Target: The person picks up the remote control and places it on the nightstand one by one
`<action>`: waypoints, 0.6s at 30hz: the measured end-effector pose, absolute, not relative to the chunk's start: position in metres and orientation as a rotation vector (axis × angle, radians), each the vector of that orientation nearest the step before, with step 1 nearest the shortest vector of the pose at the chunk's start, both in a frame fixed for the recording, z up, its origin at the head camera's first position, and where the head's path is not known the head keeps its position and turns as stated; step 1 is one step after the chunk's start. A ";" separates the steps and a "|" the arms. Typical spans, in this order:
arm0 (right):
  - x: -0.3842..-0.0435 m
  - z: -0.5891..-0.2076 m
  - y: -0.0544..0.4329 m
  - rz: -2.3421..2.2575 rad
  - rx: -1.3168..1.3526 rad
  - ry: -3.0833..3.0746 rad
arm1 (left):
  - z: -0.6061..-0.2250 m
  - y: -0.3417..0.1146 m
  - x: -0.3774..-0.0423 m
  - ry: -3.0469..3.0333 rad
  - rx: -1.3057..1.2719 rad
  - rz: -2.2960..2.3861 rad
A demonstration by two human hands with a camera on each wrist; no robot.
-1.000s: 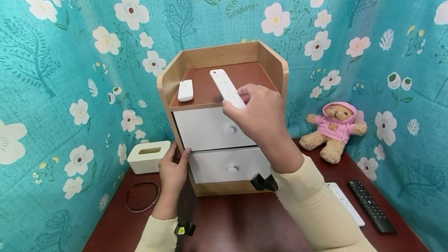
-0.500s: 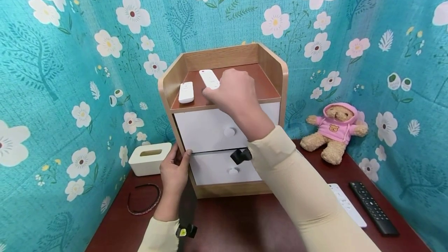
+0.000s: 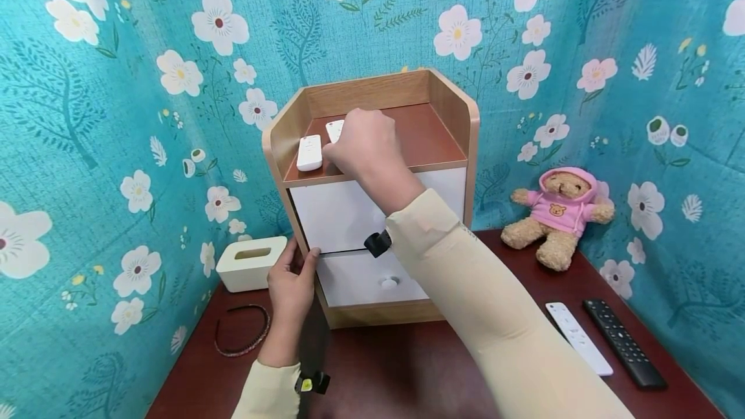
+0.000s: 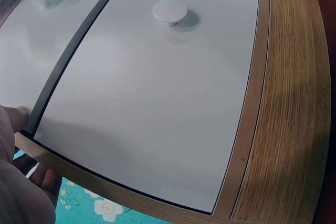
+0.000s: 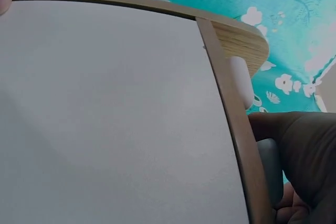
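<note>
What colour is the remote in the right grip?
The remote is white; the head view shows it best.

A person's right hand (image 3: 367,142) obscures most of a slim white plastic remote control (image 3: 334,128) in the head view, while a cream fabric sleeve (image 3: 495,302) covers part of a wood-framed cabinet's (image 3: 343,218) white drawer fronts. The left hand (image 3: 292,286) is cropped at the left wrist view's edge. Markings on a long black plastic remote (image 3: 625,344) are too small to read.
</note>
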State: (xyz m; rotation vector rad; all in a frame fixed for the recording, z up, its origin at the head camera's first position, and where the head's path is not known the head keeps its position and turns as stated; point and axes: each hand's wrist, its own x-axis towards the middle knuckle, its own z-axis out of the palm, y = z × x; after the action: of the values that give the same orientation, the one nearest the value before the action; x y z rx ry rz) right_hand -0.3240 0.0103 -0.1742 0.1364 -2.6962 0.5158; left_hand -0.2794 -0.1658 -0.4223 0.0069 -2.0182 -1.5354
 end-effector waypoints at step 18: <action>-0.327 -0.172 0.006 0.428 0.079 -2.781 | -0.422 -0.168 -0.278 -2.016 0.000 -1.575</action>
State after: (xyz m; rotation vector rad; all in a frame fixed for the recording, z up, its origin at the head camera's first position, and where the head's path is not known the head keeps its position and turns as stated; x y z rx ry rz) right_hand -0.3274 0.0060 -0.1720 0.0791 -2.7814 0.4277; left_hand -0.2783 -0.1682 -0.4218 0.0002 -2.0159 -1.5749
